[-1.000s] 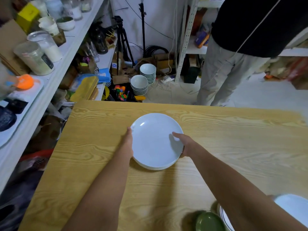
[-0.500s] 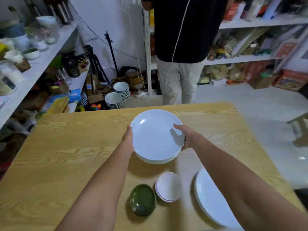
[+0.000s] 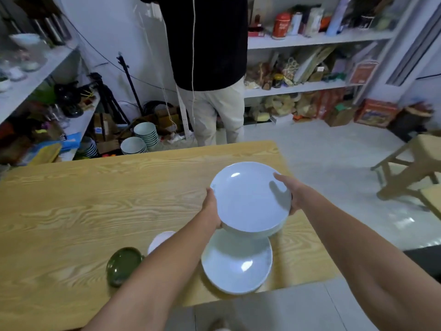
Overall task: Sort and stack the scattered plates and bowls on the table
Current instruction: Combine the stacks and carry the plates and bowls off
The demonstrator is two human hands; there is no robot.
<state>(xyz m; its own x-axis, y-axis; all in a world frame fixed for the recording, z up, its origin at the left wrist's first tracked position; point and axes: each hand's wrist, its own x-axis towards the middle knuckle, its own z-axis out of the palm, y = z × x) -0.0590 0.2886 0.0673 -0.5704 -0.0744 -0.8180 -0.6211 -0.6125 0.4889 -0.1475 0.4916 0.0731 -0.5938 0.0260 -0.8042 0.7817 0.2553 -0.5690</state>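
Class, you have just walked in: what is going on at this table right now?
A person holds a small stack of white plates between both hands, the left hand at its left edge and the right hand at its right. The stack is above the wooden table, partly over another white plate lying near the table's front edge. A green dish and a small white bowl still lie separately to the left.

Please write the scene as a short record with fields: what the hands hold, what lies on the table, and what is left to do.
held: stack of white round plates, lifted
left hand: grips the stack's left rim
right hand: grips the right rim
below the stack: white round plates on the wooden table
also on table: small dark green dish; small white bowl, partly hidden by the left arm
left to do: likely lower the held stack onto the plates below
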